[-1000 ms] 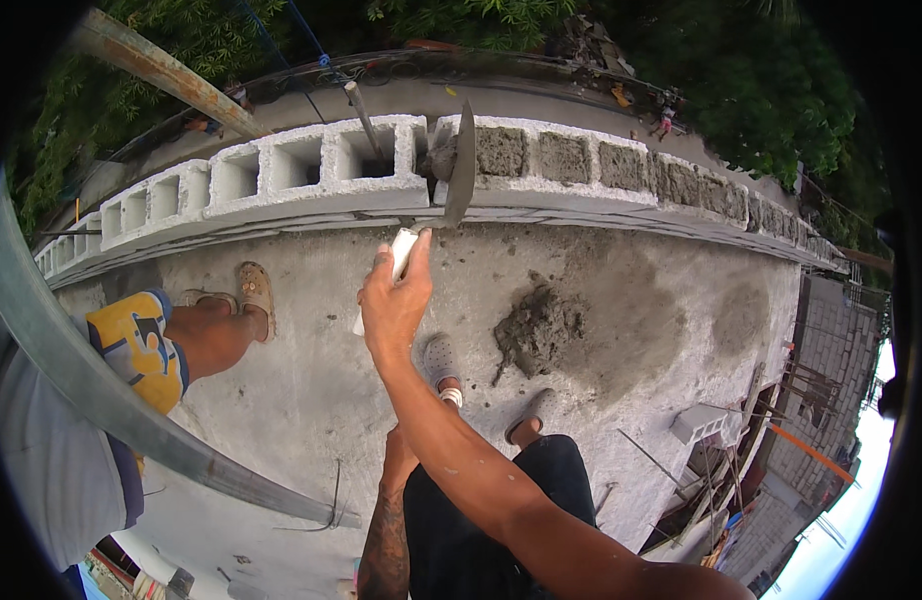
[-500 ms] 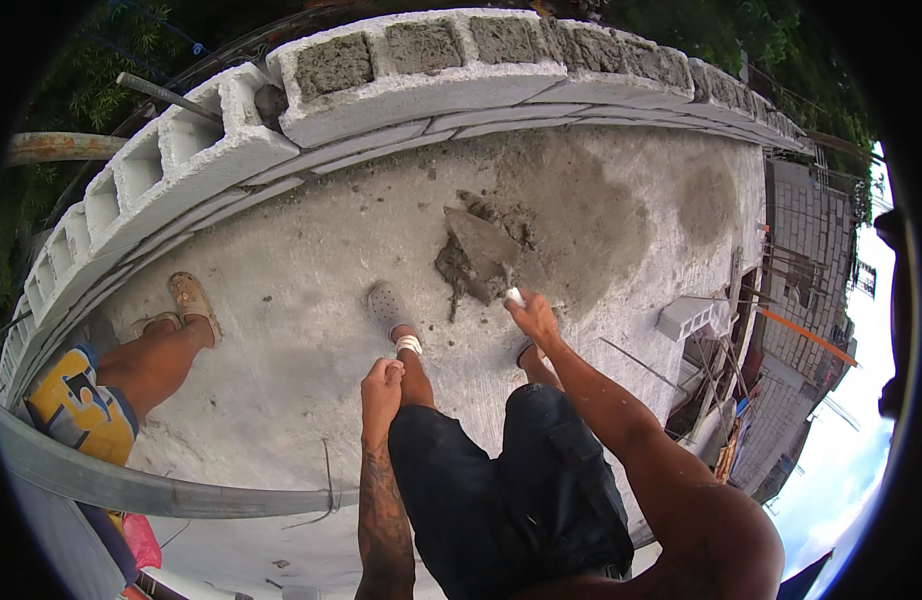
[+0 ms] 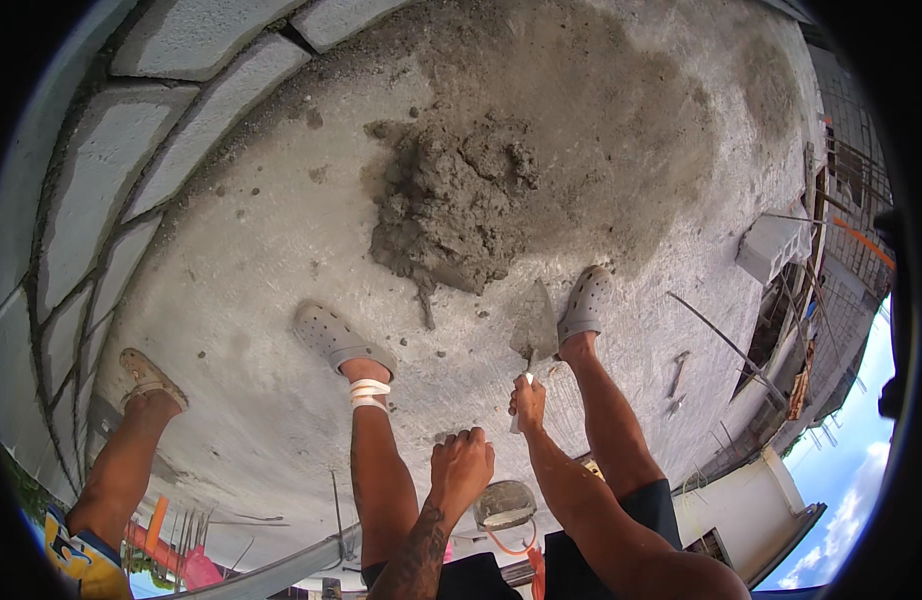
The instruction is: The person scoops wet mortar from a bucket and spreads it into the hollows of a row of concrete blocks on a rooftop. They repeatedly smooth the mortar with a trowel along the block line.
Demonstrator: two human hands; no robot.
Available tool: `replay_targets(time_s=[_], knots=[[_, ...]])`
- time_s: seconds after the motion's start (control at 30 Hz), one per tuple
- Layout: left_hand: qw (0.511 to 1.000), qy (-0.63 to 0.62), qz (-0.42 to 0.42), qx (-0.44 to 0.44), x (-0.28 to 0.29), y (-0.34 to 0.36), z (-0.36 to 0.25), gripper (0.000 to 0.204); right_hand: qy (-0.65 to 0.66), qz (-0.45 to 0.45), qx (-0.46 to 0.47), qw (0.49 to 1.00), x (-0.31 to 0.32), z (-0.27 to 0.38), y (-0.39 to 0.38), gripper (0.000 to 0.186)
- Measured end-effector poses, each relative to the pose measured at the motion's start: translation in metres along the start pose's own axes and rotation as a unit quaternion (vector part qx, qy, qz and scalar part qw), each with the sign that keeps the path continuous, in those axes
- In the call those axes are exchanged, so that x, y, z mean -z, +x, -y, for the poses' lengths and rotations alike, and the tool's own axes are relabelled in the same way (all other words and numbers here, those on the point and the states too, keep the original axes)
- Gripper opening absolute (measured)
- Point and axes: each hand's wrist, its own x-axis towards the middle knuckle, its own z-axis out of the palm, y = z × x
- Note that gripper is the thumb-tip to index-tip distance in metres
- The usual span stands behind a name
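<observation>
Showing part of a dark printed mark, the yellow, white and blue fabric shorts (image 3: 79, 562) of another person sit at the lower left, too cut off for the print to be made out in full.

The right grip (image 3: 528, 403) is clamped on the slim white handle of a triangular grey metal trowel (image 3: 534, 320), fingers wrapped around it and both handle ends showing. The blade, smeared with mortar near the handle, points away from the person and lies just beside the right one of two pale grey perforated clogs (image 3: 586, 304); whether it touches the rough grey concrete floor (image 3: 246, 360) is hard to tell. The left grip (image 3: 462, 468) is apart from the trowel, its fingers curled together in a loose fist with the back of the hand uppermost; the palm is hidden, so I cannot tell whether anything is inside.

Beyond the trowel, a lumpy heap of wet grey mortar (image 3: 456, 200) rests on the floor, with a damp dark patch spreading to its right. A wall of pale grey concrete blocks (image 3: 111, 190) curves along the left, its top out of view.

Between the forearms, a rounded grey container (image 3: 504, 506) is partly covered, its contents unclear. Dark fabric shorts (image 3: 653, 512) on the person run out of frame below, and a whitish hollow block (image 3: 774, 244) stands at the right, its far side obscured.
</observation>
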Motion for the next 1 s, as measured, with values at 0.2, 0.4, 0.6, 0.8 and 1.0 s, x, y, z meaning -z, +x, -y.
replay_targets(time_s=[0.2,0.4,0.6,0.8,1.0], knots=[[0.999,0.021,-0.032,0.005,-0.003,0.017,0.007,0.016,0.144,0.254,0.115,0.95,-0.117,0.032,0.04,0.017],[1.0,-0.016,-0.024,-0.011,0.003,0.026,-0.003,0.02,0.05,0.3,0.125,0.944,-0.06,0.105,0.027,0.012],[0.996,-0.075,-0.037,-0.016,-0.001,0.034,-0.002,0.024,-0.154,0.004,0.45,0.88,-0.072,0.107,0.02,0.019],[0.995,-0.077,-0.052,-0.035,-0.008,0.037,-0.013,0.023,-0.122,-0.057,0.465,0.875,-0.095,0.129,-0.031,0.037],[0.997,-0.079,-0.018,-0.016,-0.024,0.039,-0.017,0.023,-0.144,0.157,0.281,0.936,-0.07,0.18,-0.039,0.052]])
